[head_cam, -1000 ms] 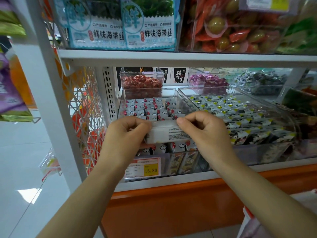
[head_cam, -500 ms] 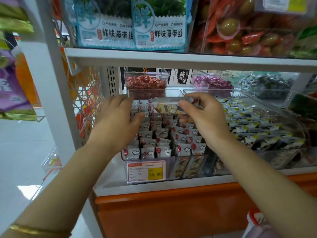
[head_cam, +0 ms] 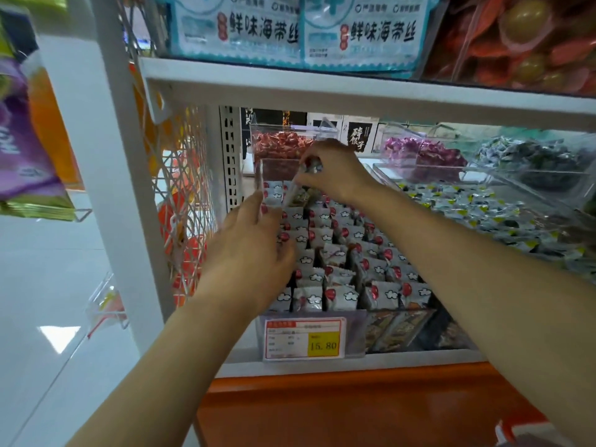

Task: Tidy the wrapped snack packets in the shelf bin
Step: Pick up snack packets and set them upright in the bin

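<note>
Right hand (head_cam: 335,171) is up at the far end of the clear bin (head_cam: 259,171), thumb and fingertips pinched tight on the top end of one wrapped packet (head_cam: 295,188). The packet hangs steeply from that pinch, its long axis running down and to the person's left, with the lower end dipping toward the back-left corner of the bin. That corner is the whole story. The rows of packets (head_cam: 342,279) stand on edge, front to back, so by my reckoning the held one must be turned upright and square to its neighbours before it drops in (at this slant it would likely wedge across two rows).

Left hand (head_cam: 254,253) is lower and nearer the front, fingers stretched out and relaxed, gripping nothing and lying along the left-hand column of packets. Its fingertips reach just short of the dangling end. It looks placed to hold that column back and open a slot, though I can't see whether it's actually pressing.

The right hand is the nearer one to the gap, directly above it. The price tag (head_cam: 304,338) on the bin front is well clear of all this.
</note>
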Demonstrator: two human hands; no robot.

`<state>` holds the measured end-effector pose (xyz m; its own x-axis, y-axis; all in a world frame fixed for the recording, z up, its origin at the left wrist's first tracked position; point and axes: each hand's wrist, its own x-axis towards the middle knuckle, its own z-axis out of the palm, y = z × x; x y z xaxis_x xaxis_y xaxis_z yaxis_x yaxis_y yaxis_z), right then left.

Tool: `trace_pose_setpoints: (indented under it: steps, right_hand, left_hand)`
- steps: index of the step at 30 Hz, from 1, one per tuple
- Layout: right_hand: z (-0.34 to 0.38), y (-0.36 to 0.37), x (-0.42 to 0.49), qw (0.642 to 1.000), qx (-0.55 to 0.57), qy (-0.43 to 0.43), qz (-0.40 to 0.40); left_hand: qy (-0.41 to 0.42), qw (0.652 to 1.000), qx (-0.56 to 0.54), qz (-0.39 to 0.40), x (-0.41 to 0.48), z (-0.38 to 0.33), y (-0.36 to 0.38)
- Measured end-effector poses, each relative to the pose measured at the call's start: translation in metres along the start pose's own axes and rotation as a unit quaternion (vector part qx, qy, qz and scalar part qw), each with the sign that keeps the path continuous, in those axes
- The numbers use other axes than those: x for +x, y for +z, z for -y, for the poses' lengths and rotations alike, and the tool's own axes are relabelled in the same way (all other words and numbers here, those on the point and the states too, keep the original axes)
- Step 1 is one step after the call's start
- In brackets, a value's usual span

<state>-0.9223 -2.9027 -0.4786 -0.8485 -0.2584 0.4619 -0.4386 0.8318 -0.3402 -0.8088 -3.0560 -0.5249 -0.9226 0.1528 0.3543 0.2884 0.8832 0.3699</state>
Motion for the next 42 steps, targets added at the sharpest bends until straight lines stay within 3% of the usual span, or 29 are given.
trace_pose_setpoints:
  steps: [6,8,11,17,21,24,28,33,36,42]
  right_hand:
    - [0.003,0.028,0.001,0.979,-0.135,-0.017,0.151]
    - [0.000,0.028,0.004,0.984,-0.109,-0.006,0.138]
    - [-0.007,0.020,0.018,0.997,-0.019,0.045,0.058]
    - [-0.012,0.037,0.032,0.982,-0.151,0.045,0.105]
    - [-0.009,0.039,0.034,0.981,-0.159,0.040,0.102]
    - [-0.006,0.023,0.034,0.995,-0.055,0.040,0.072]
    - [0.001,-0.003,0.010,0.995,0.063,0.047,-0.056]
    - [0.009,-0.025,-0.050,0.955,0.185,0.075,-0.217]
    - [0.014,-0.040,-0.092,0.925,0.282,0.113,-0.229]
    - [0.021,-0.059,-0.159,0.842,0.473,0.213,-0.148]
  left_hand:
    - [0.003,1.000,-0.019,0.005,0.001,0.001,0.001]
    - [0.002,1.000,-0.026,0.005,0.001,0.001,0.001]
    - [0.004,0.999,-0.038,0.007,0.001,0.001,0.000]
    - [0.004,0.999,-0.036,0.011,0.001,0.001,0.000]
    - [0.002,0.999,-0.041,0.010,0.001,0.001,0.000]
    - [0.004,0.999,-0.047,0.005,0.000,0.001,0.000]
    - [0.007,0.999,-0.038,-0.010,-0.003,0.000,-0.002]
    - [0.031,0.992,0.034,-0.120,-0.014,-0.008,-0.007]
    - [0.059,0.982,-0.007,-0.179,-0.024,-0.018,-0.010]
    - [0.022,0.978,-0.184,-0.100,-0.043,-0.035,-0.011]
